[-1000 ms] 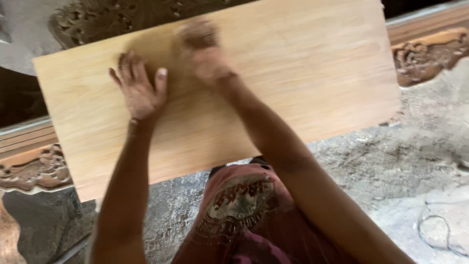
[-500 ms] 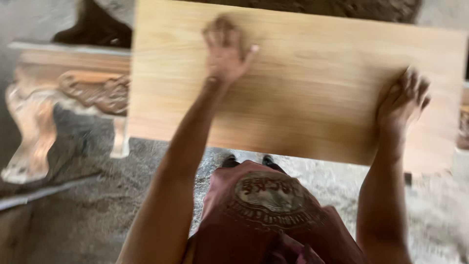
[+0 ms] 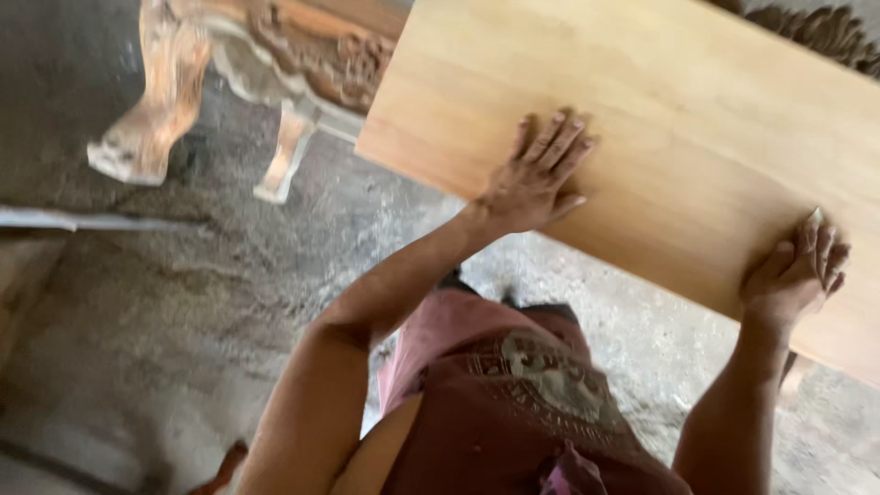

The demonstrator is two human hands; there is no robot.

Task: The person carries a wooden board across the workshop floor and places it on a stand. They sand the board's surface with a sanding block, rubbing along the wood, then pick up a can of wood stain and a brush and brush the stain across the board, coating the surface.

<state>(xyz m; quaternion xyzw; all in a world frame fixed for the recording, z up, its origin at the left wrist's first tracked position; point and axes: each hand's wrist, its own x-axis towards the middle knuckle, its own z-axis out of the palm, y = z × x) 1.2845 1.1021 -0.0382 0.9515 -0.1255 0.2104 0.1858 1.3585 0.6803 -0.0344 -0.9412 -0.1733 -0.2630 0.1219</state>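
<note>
Head cam: sanding step I'd say, left hand [image 3: 536, 183] flat on wooden board [image 3: 697, 137], right hand [image 3: 796, 273] curled over something small, can't tell what; next stroke needs steady pressure.

Dusty workshop floor with carved furniture.
A carved wooden furniture frame [image 3: 275, 64] stands on grey, sawdust-strewn concrete floor [image 3: 183, 293] in daylight.

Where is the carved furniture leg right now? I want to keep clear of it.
In the head view, the carved furniture leg stands upper left on the dusty floor, left of the wooden board under both hands.
</note>
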